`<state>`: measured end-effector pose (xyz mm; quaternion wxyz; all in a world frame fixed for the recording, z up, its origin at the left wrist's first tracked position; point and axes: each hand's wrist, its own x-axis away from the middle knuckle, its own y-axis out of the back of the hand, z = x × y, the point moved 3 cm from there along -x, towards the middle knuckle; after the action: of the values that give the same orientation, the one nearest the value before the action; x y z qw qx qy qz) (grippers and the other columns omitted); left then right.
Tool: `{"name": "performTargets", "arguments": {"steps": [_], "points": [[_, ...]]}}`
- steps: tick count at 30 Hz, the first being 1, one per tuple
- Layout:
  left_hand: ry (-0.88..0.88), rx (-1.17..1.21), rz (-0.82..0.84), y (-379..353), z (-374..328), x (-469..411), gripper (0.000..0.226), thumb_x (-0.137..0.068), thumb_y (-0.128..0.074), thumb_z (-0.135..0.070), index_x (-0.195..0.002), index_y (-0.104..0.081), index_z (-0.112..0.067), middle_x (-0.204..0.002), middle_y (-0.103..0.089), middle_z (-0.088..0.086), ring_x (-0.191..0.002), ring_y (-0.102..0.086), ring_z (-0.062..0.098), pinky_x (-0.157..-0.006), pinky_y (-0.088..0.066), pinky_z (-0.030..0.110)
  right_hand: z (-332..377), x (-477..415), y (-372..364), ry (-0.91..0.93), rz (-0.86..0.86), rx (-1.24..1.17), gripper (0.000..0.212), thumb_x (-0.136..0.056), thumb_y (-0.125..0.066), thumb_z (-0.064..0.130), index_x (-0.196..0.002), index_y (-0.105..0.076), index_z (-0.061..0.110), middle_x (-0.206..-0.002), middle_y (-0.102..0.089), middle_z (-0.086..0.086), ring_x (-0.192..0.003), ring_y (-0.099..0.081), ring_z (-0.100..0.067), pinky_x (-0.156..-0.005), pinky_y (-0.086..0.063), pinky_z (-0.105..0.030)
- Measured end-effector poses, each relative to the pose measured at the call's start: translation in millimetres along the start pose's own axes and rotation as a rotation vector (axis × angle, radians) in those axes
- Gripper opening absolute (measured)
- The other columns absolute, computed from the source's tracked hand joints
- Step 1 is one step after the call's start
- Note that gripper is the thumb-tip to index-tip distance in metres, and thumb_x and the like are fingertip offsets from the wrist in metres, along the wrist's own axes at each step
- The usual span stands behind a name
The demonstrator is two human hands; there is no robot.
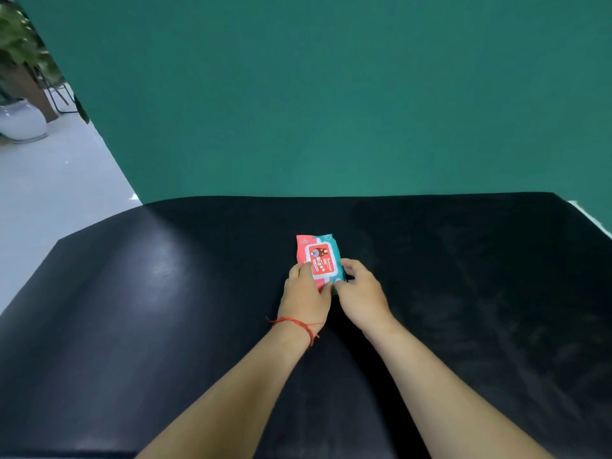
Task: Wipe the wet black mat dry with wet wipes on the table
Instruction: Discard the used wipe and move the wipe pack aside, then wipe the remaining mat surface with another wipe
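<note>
Head view: wipes pack [319, 256] on black mat [149, 326]; green wall [331, 94] behind, plant [16, 38] left.

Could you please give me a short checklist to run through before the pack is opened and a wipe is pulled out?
1. Wipes pack lies flat on the black mat, label up: ok.
2. Left hand grips the pack's near left edge to steady it: ok.
3. Right hand holds the near right corner: ok.
4. Right thumb has caught the flap tab: cannot tell.
5. Flap lifted: not ok, it looks closed.
6. Wet areas on the mat located: cannot tell, only faint marks show on the right.
</note>
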<state>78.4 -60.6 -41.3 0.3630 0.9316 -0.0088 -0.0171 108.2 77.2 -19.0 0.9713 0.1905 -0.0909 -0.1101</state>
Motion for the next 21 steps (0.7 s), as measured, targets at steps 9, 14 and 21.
{"name": "performTargets", "arguments": {"steps": [9,14,21], "points": [[-0.071,0.187,0.039,14,-1,152,0.042,-0.1,-0.066,-0.024,-0.14,-0.056,-0.032,-0.136,-0.044,-0.013,-0.104,-0.063,-0.004,-0.099,-0.053,0.022,-10,80,13,0.082,0.034,0.223,0.027,-0.089,-0.077,0.047,-0.11,-0.062,0.038,-0.115,-0.062,0.015,-0.112,-0.056,-0.008,-0.077,-0.051,-0.025],[-0.199,0.128,0.175,10,-17,223,0.039,-0.102,-0.061,-0.027,-0.14,-0.055,-0.034,-0.133,-0.048,-0.019,-0.111,-0.055,-0.011,-0.101,-0.049,0.017,-11,117,26,0.137,0.159,0.371,0.022,-0.09,-0.078,0.046,-0.102,-0.061,0.039,-0.114,-0.062,0.017,-0.113,-0.054,-0.005,-0.075,-0.048,-0.023],[-0.288,-0.06,-0.111,62,16,200,0.027,-0.099,-0.067,-0.023,-0.126,-0.063,-0.022,-0.131,-0.055,-0.008,-0.124,-0.048,0.014,-0.108,-0.048,0.034,-6,139,32,0.397,0.206,0.717,0.035,-0.096,-0.069,0.047,-0.129,-0.063,0.037,-0.14,-0.057,0.019,-0.128,-0.048,-0.013,-0.104,-0.046,-0.04]]}}
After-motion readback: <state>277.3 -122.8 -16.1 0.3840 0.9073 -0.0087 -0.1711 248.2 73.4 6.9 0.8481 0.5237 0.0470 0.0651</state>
